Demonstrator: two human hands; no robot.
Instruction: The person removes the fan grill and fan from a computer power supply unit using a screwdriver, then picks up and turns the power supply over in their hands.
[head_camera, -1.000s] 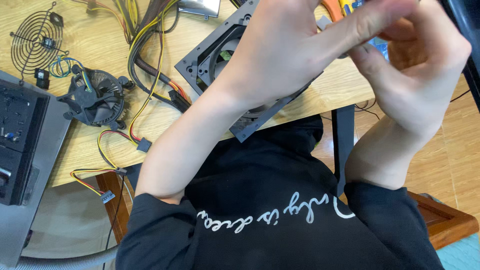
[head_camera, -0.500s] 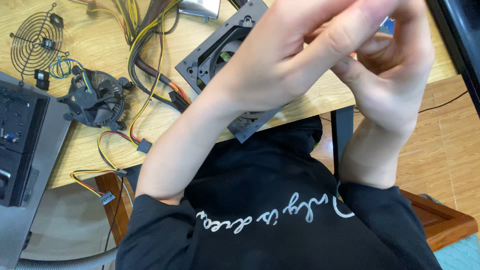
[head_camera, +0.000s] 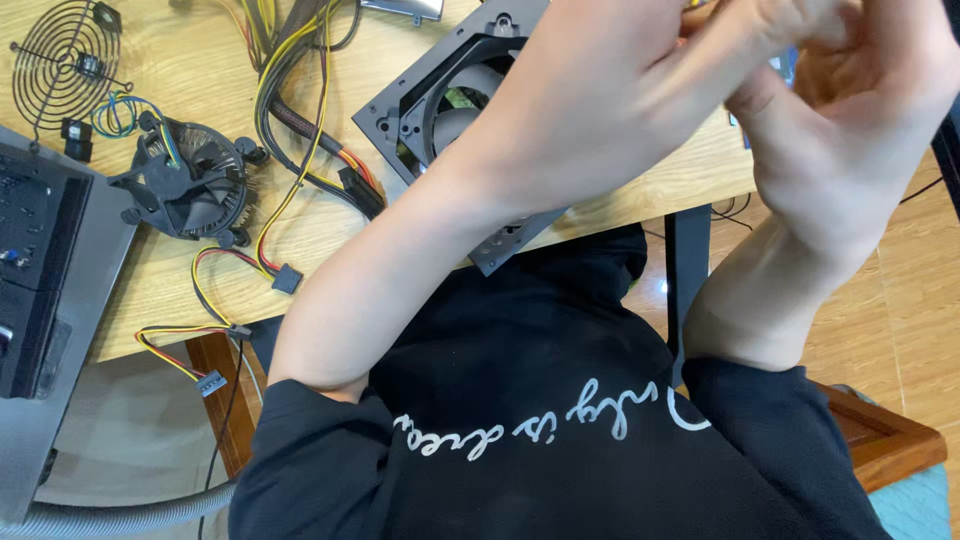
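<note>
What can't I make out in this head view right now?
- Whatever sits between the left hand and right hand: hidden by fingers, cut by the top edge.
- Much of the black fan housing: behind the left forearm.
- Grey computer case: cut by the left edge.

Black metal power-supply case with round fan opening (head_camera: 440, 100) lies on the wooden worktop (head_camera: 200, 270), one corner overhanging the near edge. Left of it: bundle of yellow, black and red cables (head_camera: 300, 120). Further left: black finned round cooler fan (head_camera: 187, 180). Round wire fan grille (head_camera: 65, 60) at far-left corner. Grey computer case (head_camera: 50, 300) beside left edge.
</note>
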